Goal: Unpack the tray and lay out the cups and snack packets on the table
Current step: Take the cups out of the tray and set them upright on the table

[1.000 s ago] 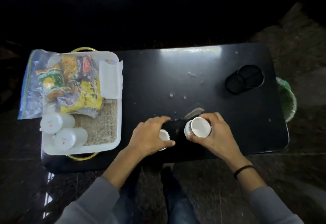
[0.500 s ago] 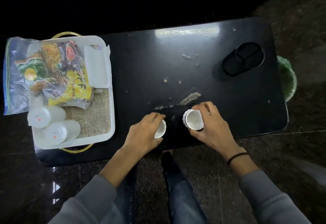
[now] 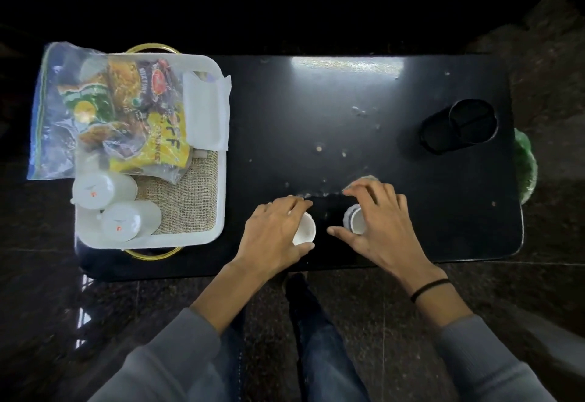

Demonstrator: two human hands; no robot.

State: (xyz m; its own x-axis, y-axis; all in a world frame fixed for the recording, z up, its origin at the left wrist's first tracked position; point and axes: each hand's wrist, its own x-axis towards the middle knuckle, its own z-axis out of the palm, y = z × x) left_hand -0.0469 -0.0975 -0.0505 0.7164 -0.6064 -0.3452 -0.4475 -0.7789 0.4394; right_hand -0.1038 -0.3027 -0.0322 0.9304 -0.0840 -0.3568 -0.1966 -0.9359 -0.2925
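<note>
Fingers of the left hand (image 3: 272,230) curl round a small white cup (image 3: 305,230) on the black table (image 3: 316,110) — the right hand (image 3: 380,227) clasps a second cup (image 3: 356,222) just beside it. Well left of both grips, the tray (image 3: 218,199) holds two lying cups (image 3: 104,192) and snack packets (image 3: 133,110).

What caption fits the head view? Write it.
Left hand grips one cup, right hand arches over another cup; snack packets and two cups lie in the tray.

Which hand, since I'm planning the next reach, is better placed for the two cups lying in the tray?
Left, probably. The left hand is nearer the white tray at the table's left end; the right hand would have to cross it.
</note>
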